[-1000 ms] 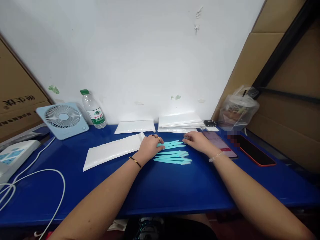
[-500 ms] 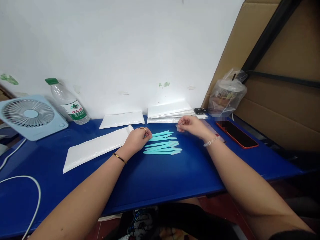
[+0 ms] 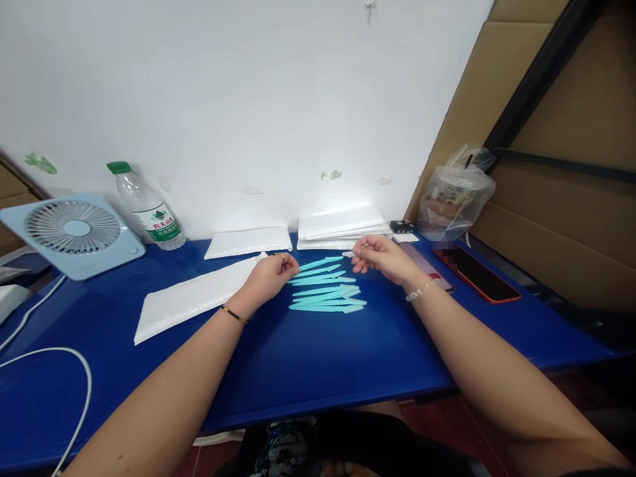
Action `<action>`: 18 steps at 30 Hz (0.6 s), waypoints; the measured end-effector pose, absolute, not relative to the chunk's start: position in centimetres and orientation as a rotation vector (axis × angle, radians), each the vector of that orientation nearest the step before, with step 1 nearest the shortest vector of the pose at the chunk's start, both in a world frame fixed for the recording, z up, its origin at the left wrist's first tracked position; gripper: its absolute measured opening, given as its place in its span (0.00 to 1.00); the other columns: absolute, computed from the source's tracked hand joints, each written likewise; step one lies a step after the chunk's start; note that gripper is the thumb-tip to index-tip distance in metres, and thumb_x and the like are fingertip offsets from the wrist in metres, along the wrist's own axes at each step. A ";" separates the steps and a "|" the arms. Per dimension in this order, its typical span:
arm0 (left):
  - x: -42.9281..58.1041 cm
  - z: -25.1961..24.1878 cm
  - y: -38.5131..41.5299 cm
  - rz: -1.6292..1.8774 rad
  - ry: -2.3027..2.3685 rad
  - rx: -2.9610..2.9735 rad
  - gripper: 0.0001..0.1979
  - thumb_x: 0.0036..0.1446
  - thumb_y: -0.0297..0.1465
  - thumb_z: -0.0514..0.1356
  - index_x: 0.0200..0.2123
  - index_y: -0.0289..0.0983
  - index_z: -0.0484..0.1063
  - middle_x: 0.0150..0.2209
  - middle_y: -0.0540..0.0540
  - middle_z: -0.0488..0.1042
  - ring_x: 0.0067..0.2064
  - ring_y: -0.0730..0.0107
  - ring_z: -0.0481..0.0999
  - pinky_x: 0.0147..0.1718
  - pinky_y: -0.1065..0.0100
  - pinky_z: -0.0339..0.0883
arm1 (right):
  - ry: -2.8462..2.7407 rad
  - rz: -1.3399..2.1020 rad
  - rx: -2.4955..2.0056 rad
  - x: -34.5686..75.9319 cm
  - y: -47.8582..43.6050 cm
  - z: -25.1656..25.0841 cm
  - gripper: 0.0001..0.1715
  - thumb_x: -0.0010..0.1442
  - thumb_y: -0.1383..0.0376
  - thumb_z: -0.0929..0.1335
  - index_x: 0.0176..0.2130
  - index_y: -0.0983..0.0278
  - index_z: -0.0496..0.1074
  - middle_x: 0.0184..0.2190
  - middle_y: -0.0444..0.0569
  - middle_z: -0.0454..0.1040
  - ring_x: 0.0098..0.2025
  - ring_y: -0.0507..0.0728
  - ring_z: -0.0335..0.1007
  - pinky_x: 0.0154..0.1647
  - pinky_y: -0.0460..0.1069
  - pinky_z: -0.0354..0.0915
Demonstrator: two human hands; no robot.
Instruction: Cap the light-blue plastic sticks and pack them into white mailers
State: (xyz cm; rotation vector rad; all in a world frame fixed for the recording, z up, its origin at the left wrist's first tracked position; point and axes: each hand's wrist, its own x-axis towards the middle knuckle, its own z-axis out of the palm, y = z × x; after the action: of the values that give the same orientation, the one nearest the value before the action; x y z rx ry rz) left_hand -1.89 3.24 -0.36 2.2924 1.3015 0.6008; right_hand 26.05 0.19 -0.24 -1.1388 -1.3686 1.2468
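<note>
Several turquoise sticks [image 3: 322,307] with pale tips lie side by side on the blue table [image 3: 318,371]. My left hand [image 3: 279,270] pinches the left end of the topmost turquoise stick [image 3: 318,264], above the row. The fingers of my right hand [image 3: 373,257] are closed on a small translucent cap at that stick's right end. Left of the sticks lies a long white packet [image 3: 193,297], its upper right end partly behind my left hand.
White packets [image 3: 342,224] are stacked by the wall, with another packet [image 3: 248,241] beside them. A fan [image 3: 77,228] and water bottle [image 3: 152,212] stand left; a bagged cup [image 3: 450,199], two phones [image 3: 479,273] and a small black object [image 3: 402,227] are right.
The topmost stick now slants up from my left fingertips toward my right hand. The cap in my right fingers is now at its tip. The whole view has shifted slightly.
</note>
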 end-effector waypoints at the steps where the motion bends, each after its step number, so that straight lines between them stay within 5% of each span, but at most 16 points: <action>1: -1.9 -0.4 3.3 0.602 1.300 2.293 0.12 0.55 0.40 0.54 0.32 0.38 0.71 0.27 0.51 0.72 0.28 0.72 0.68 0.26 0.71 0.58 | -1.386 1.249 -1.130 26.0 0.2 -0.3 0.18 0.50 0.56 0.73 0.31 0.65 0.65 0.24 0.46 0.74 0.24 0.52 0.73 0.24 0.44 0.65; 18: -1.2 -0.6 2.6 0.502 1.232 2.256 0.12 0.55 0.40 0.55 0.33 0.38 0.71 0.26 0.51 0.73 0.27 0.72 0.69 0.24 0.72 0.59 | -1.725 1.214 -1.191 25.2 -0.1 -0.5 0.17 0.55 0.53 0.68 0.34 0.64 0.66 0.28 0.48 0.75 0.26 0.52 0.72 0.26 0.46 0.65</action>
State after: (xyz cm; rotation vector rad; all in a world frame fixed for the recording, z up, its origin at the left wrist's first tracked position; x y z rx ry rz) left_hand -1.15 2.61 -0.62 2.2555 1.2316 0.5018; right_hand 25.23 -0.09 -0.48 -1.1906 -1.7255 1.2143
